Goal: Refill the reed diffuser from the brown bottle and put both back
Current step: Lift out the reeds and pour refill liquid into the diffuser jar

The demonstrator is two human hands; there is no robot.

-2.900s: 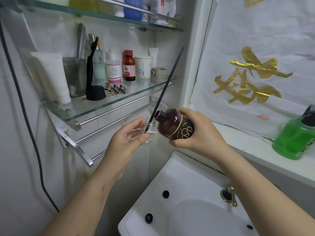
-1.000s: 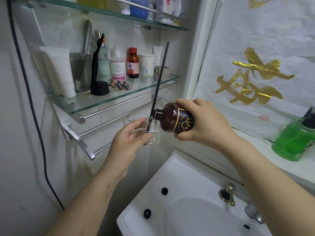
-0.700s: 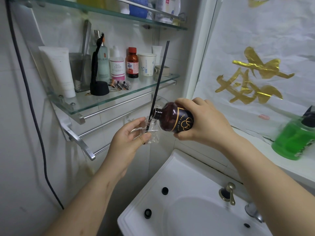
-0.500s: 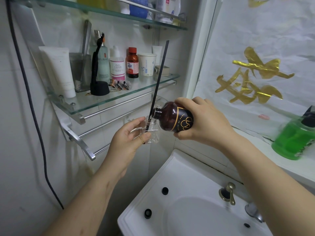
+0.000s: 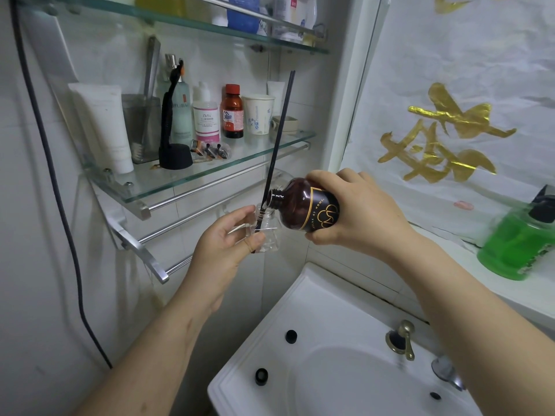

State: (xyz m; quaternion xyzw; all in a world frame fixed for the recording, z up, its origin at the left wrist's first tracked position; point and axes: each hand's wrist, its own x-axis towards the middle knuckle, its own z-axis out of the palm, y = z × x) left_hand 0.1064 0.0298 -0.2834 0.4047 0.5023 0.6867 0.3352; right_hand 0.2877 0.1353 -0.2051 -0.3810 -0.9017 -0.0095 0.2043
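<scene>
I am in the pouring step, above the left edge of the sink (image 5: 270, 334). My right hand (image 5: 357, 214) is wrapped around the brown bottle (image 5: 303, 207), which lies tipped almost flat with its open neck touching the mouth of the reed diffuser (image 5: 268, 232). My left hand (image 5: 223, 247) grips that small clear diffuser from the left side and holds it upright. One black reed (image 5: 277, 142) stands in the diffuser and leans up and to the right, just beside the bottle's neck.

By my judgement the task is around its middle: the bottle is uncapped and both things are brought together, yet the filling is not finished, and neither has gone back to its place. Capping the bottle and returning both still lie ahead.

Several things I cannot make out. No stream of liquid shows at the neck, so I cannot tell whether anything is flowing. The level inside the clear diffuser is unreadable through the glass and my fingers, and the dark glass hides how much the bottle holds. Two small dark round things (image 5: 290, 336) sit on the sink rim; either may be the bottle's cap, but I cannot confirm it. Nothing shows where the two things belong.
</scene>
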